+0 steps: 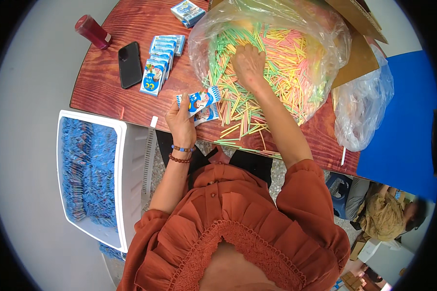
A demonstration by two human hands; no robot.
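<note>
My left hand [181,119] is closed on small blue-and-white packets [201,100] at the table's near edge. At least two overlap there, the upper one tilted up to the right. My right hand [249,65] reaches into a big heap of thin coloured sticks [284,72] in green, yellow, pink and orange. Its fingers curl down among the sticks, and the fingertips are hidden. A clear plastic bag [206,36] lies spread around the heap. Some loose sticks [235,131] spill toward the near edge, close to my left hand.
Left on the reddish wooden table [94,89] are a row of packets [155,72], a black phone [130,64] and a red bottle [93,32]. Another packet stack [188,13] lies farther back. A white bin [124,194] of blue packets stands left. Cardboard [357,53] and crumpled plastic [366,104] sit right.
</note>
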